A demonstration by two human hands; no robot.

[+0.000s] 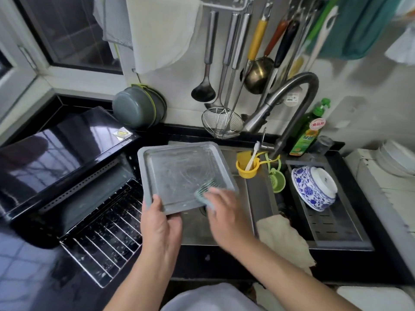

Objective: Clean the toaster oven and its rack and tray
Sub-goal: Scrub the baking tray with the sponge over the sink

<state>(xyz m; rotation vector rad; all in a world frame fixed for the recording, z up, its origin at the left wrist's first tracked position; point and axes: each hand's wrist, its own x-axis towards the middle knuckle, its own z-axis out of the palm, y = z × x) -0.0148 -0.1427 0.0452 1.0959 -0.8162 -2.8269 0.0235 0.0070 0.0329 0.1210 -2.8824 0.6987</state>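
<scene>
A grey metal tray (179, 167), streaked with soapy smears, is held tilted over the sink. My left hand (160, 225) grips its near left corner, thumb on the rim. My right hand (226, 212) holds a green-and-white sponge (203, 189) against the tray's near right corner; the hand is blurred. The black toaster oven (56, 149) stands on the counter at left. Its wire rack (107, 234) lies flat on the counter in front of it, speckled with foam.
The steel sink (235, 232) has a faucet (292, 104) arching above, a drain rack with a blue-and-white bowl (314, 189) at right, and a beige cloth (285, 239) over its front edge. A yellow cup (247, 168) and green soap bottle (307, 133) stand behind. Utensils hang on the wall.
</scene>
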